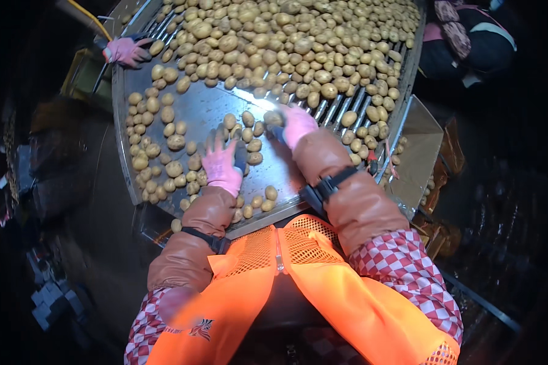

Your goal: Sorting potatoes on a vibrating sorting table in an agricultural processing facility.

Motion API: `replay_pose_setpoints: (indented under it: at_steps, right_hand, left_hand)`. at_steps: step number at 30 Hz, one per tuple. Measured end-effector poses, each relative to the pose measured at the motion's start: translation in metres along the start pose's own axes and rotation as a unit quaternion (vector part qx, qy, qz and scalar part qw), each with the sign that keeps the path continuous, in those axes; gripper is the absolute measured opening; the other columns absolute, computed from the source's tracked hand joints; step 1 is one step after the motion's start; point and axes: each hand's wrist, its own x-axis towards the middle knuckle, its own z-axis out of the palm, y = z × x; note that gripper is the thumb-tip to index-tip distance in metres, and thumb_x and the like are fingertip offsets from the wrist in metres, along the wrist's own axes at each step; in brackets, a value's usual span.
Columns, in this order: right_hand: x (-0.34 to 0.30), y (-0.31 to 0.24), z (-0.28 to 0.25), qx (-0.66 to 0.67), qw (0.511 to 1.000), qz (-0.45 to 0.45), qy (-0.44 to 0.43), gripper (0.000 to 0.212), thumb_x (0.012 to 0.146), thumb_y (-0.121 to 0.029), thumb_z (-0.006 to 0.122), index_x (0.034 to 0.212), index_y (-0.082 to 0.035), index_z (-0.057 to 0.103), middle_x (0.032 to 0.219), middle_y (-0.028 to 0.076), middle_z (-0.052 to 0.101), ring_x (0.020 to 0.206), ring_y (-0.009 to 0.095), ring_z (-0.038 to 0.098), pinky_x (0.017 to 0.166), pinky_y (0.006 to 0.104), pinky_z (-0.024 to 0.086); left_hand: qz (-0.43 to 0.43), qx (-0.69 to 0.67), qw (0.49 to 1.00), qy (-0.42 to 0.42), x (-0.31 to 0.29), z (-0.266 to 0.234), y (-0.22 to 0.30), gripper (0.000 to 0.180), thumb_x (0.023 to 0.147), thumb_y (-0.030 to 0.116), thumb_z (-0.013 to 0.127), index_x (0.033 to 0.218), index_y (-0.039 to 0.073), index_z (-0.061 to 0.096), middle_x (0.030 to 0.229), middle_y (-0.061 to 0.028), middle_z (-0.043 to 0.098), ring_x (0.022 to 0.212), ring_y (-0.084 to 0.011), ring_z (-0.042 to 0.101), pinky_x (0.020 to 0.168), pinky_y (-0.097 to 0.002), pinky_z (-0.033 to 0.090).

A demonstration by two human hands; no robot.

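Observation:
Potatoes (268, 42) lie in a thick layer over the far part of a metal sorting table. My left hand (223, 167), in a pink glove with dark fingers, rests low over the smooth plate (268, 176), its fingers spread among loose potatoes. To its right, my right hand (297, 125) wears a matching glove. Its fingers are curled around a slightly blurred potato (273, 118), close to the edge of the roller bars (341, 106). Part of that grip is hidden behind the hand.
Another person's pink-gloved hand (126, 51) reaches in at the far left rim. A second person's dark clothing (469, 45) shows at far right. A cardboard box (415, 146) stands against the right side, and potatoes (143, 140) line the left rim.

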Motion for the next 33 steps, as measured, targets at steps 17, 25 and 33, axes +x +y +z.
replay_pose_setpoints:
  at_steps: [17,25,33]
  right_hand:
    - [-0.097,0.087,-0.019,0.734,0.649,0.16,0.116,0.056,0.099,-0.041,0.057,0.146,-0.013,0.046,0.124,0.009,0.06,0.089,0.017,0.06,0.073,0.0275,0.052]
    - [-0.095,0.073,-0.011,0.661,0.709,0.232,0.073,0.066,0.094,-0.043,0.063,0.147,-0.009,0.044,0.118,0.009,0.06,0.086,0.014,0.06,0.069,0.0227,0.05]
    - [-0.077,0.092,0.03,0.496,0.843,0.205,0.045,0.049,0.099,-0.012,0.06,0.145,-0.008,0.044,0.122,0.01,0.061,0.085,0.015,0.061,0.065,0.0254,0.052]
  left_hand:
    - [0.199,-0.035,0.978,0.058,-0.008,0.009,0.013,0.055,0.075,0.017,0.067,0.129,0.021,0.063,0.145,-0.014,0.047,0.139,-0.04,0.039,0.114,-0.0605,0.026]
    - [-0.07,0.007,0.997,0.021,-0.106,-0.016,-0.106,0.036,0.074,0.012,0.069,0.109,0.015,0.073,0.14,-0.0136,0.053,0.132,-0.0395,0.045,0.111,-0.0476,0.036]
    - [-0.171,0.04,0.962,0.21,-0.028,-0.034,-0.157,0.041,0.083,0.016,0.061,0.124,0.014,0.064,0.127,-0.0117,0.062,0.126,-0.0321,0.054,0.114,-0.0536,0.029]
